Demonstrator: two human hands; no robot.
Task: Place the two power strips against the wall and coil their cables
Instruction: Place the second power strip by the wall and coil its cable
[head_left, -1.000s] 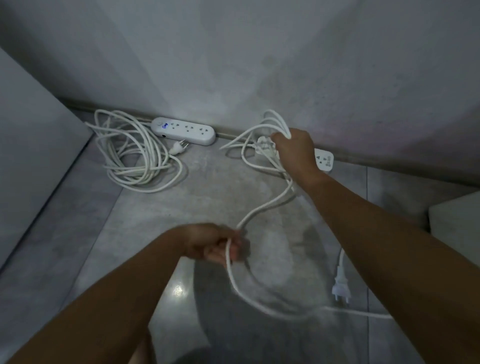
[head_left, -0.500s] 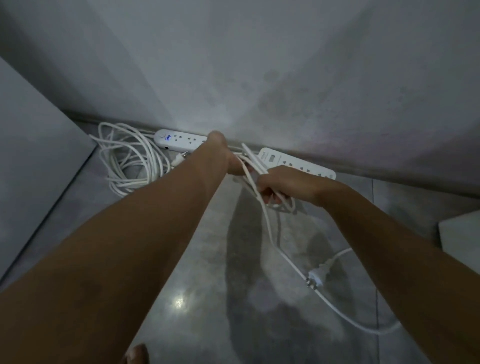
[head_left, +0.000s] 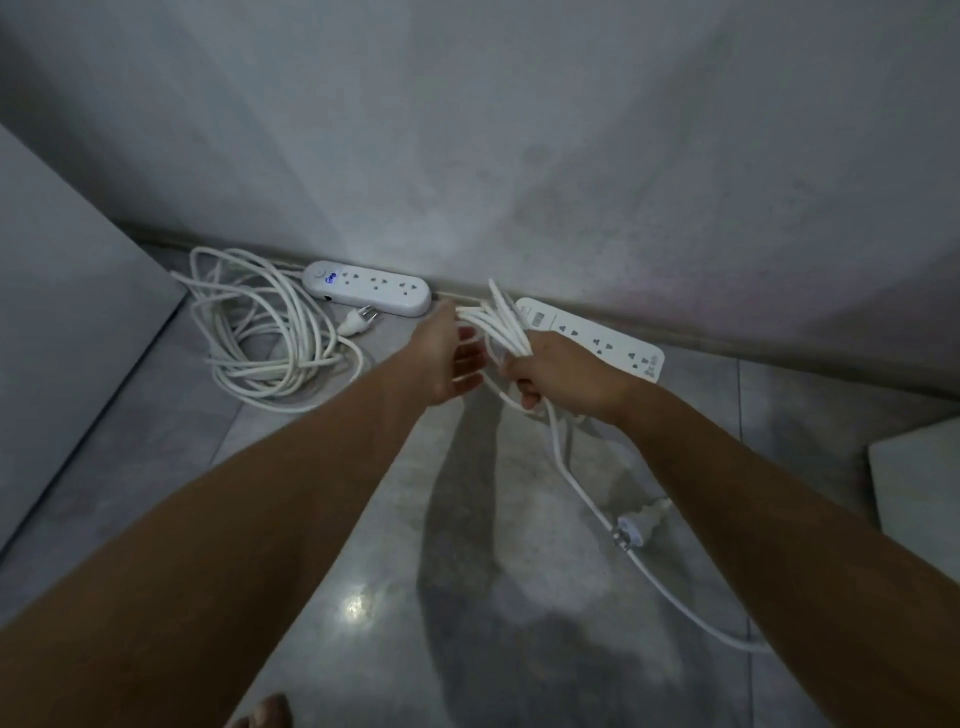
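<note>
Two white power strips lie along the foot of the wall. The rounded left strip (head_left: 370, 287) has a lit blue display, and its cable (head_left: 265, 332) lies coiled on the floor to its left, plug (head_left: 358, 322) beside it. The flat right strip (head_left: 597, 338) lies behind my hands. My right hand (head_left: 561, 371) is shut on a bundle of loops of that strip's cable (head_left: 501, 325). My left hand (head_left: 449, 358) touches the same loops with fingers spread. The rest of that cable trails down to the right, with its plug (head_left: 636, 527) on the floor.
A grey panel (head_left: 67, 322) stands at the left. A pale block (head_left: 919, 478) sits at the right edge. A bare toe (head_left: 265, 714) shows at the bottom. The glossy tiled floor (head_left: 358, 608) reflects a light.
My left hand went from the loose cable near me up to the loops by the wall. My right hand drew the bundle slightly back. The plug has slid closer along the floor.
</note>
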